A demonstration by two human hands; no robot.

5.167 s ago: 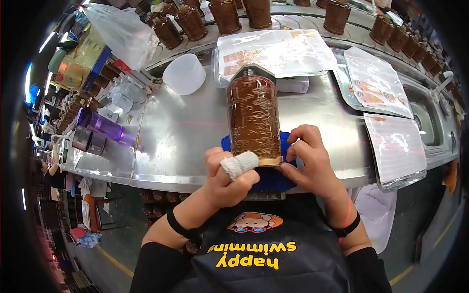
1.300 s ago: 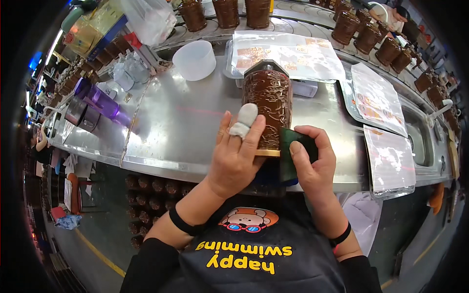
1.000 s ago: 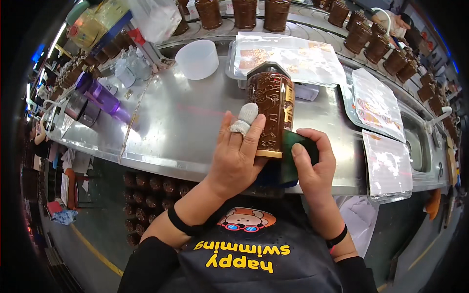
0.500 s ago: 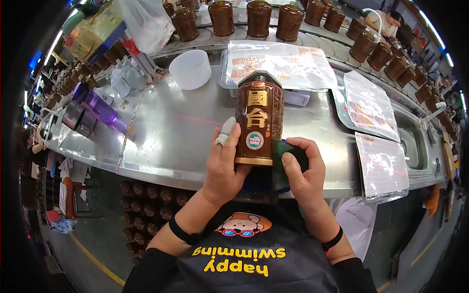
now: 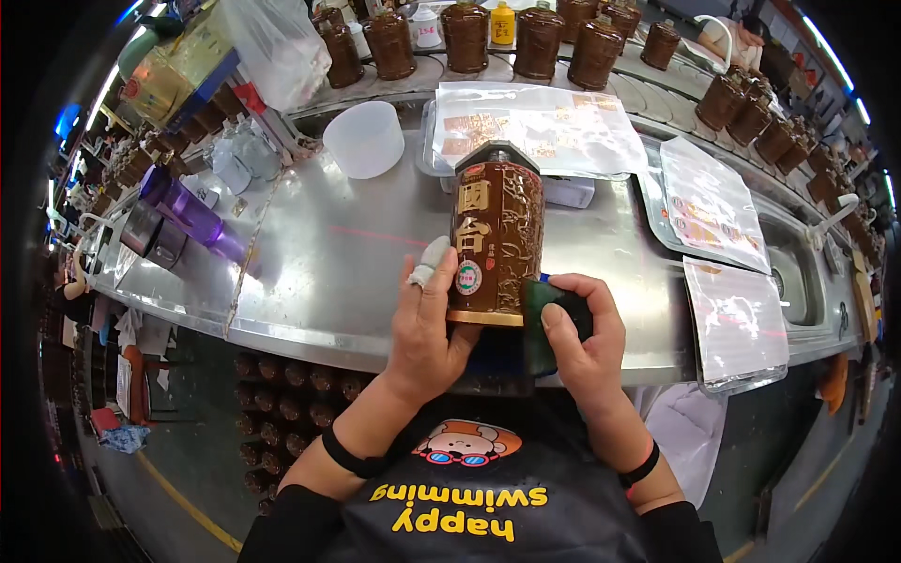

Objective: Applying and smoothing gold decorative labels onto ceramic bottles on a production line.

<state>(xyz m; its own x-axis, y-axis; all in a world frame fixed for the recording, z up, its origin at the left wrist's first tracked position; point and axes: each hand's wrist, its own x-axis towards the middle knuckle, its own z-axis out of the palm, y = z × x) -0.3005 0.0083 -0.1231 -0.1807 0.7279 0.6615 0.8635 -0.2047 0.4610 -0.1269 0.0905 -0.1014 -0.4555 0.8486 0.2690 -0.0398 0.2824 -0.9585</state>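
The left hand (image 5: 420, 328) is half closed and holds the bottle (image 5: 511, 244) by its left side; the right hand (image 5: 593, 342) pinches a green pad (image 5: 538, 330) beside it.

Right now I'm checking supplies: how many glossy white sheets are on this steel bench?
3 visible: a back sheet behind the brown bottle, a right-hand sheet, and a nearer sheet just below it in view. Others may be hidden underneath.
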